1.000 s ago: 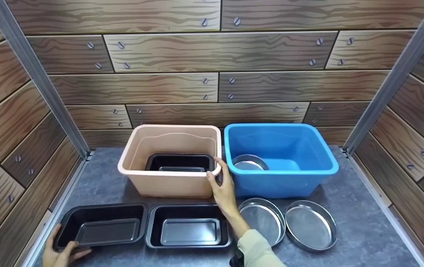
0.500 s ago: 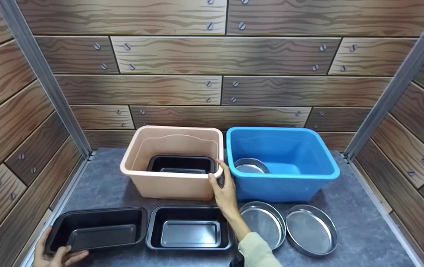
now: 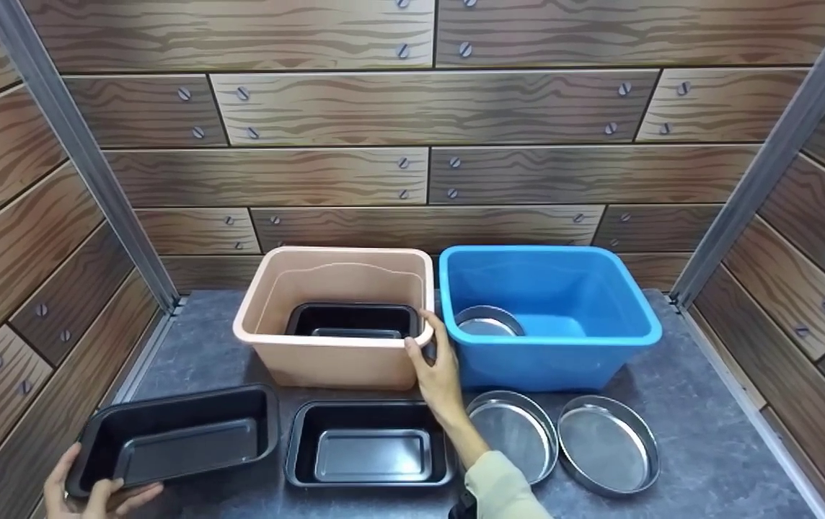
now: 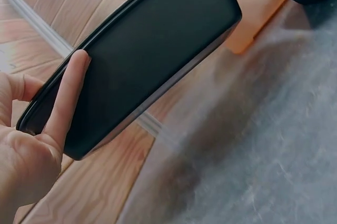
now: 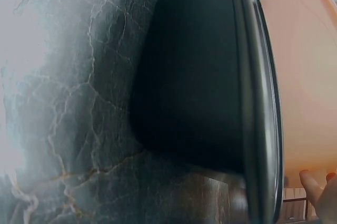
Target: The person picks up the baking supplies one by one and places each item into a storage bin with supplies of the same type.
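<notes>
My left hand (image 3: 95, 497) grips the left end of a black loaf pan (image 3: 189, 447), thumb and fingers on its rim and side. The pan is tilted and raised off the table, and the left wrist view shows its long outer side above the grey surface. My right hand (image 3: 440, 378) holds the front right corner of a peach bin (image 3: 333, 364), thumb outside the rim and fingers over it. Inside that bin lies another black loaf pan (image 3: 355, 316). A third loaf pan (image 3: 373, 455) sits on the table below the bin, partly behind my right forearm.
A blue bin (image 3: 535, 364) stands right of the peach one, with a round metal cake pan (image 3: 486, 322) inside. Two more round cake pans (image 3: 609, 447) lie in front of it. Wood-patterned walls (image 3: 412, 108) enclose the grey table (image 3: 715, 440) at back and sides.
My left hand has drawn the loaf pan leftward and tipped it up, its right end now apart from the neighbouring pan. The right hand stays on the peach bin's rim.
</notes>
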`<act>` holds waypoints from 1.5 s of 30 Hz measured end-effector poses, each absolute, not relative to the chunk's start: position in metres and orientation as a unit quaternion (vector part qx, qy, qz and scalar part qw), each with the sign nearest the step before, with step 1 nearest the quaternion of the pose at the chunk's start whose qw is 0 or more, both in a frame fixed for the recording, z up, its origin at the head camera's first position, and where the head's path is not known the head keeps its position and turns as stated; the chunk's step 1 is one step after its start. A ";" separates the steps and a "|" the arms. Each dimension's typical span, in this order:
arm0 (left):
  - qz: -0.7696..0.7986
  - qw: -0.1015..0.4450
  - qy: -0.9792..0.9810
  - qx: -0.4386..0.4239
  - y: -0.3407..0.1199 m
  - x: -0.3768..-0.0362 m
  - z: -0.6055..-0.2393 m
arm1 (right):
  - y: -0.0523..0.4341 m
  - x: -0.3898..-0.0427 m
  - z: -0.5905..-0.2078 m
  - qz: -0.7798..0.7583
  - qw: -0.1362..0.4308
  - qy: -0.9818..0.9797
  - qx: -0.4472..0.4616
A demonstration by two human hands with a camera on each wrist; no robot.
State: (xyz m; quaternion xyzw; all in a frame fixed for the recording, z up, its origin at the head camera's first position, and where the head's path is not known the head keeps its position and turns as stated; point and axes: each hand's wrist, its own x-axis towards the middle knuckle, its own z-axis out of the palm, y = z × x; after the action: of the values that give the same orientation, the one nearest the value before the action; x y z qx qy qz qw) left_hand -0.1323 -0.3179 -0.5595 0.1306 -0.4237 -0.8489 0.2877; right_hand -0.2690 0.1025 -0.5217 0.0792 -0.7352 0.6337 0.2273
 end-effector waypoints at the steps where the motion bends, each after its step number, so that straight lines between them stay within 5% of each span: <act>1: -0.853 0.291 -0.415 0.122 -0.317 -0.134 -0.557 | 0.104 -0.270 -0.521 0.634 0.228 -0.735 0.080; 12: -0.821 0.316 -0.449 0.153 -0.323 -0.138 -0.550 | 0.107 -0.267 -0.523 0.628 0.220 -0.741 0.084; 23: -0.837 0.434 -0.333 0.017 -0.274 -0.151 -0.479 | 0.110 -0.273 -0.526 0.631 0.216 -0.741 0.077; 45: -0.842 0.415 -0.322 -0.125 -0.244 -0.188 -0.450 | 0.105 -0.267 -0.521 0.633 0.215 -0.739 0.077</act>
State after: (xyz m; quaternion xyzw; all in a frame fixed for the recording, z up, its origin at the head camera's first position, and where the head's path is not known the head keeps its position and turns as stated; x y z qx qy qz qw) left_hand -0.1880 -0.2437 -0.4503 -0.1249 -0.3215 -0.8419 0.4150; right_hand -0.2671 0.1048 -0.5210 0.0768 -0.7393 0.6333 0.2153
